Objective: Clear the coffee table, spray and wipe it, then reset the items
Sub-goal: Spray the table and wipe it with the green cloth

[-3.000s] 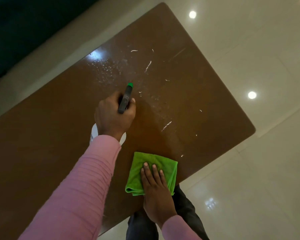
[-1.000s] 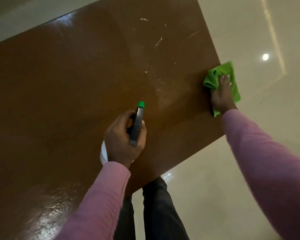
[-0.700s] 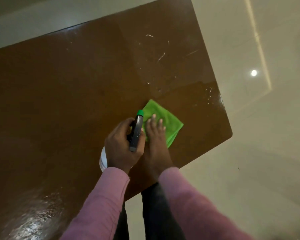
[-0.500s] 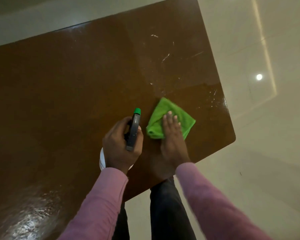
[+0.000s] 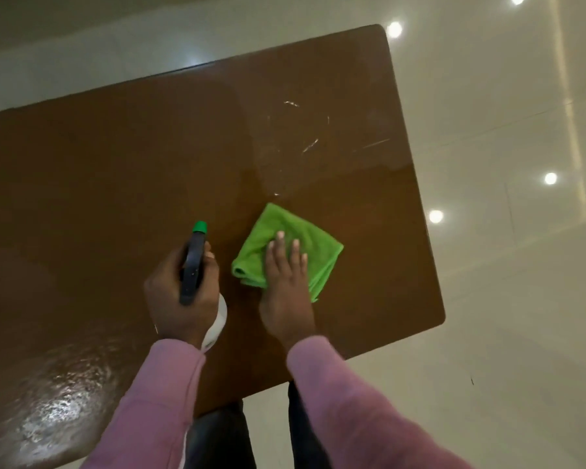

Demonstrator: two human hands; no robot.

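With right hand flat on cloth and left hand gripping spray bottle, push overlapping strokes toward white streaks across surface.

The head-worn wide-angle camera looked forward and steeply down from above the near edge of the glossy brown rectangular table, close enough that two pink sleeves filled the lower frame; shiny pale tiled floor lay along the right.
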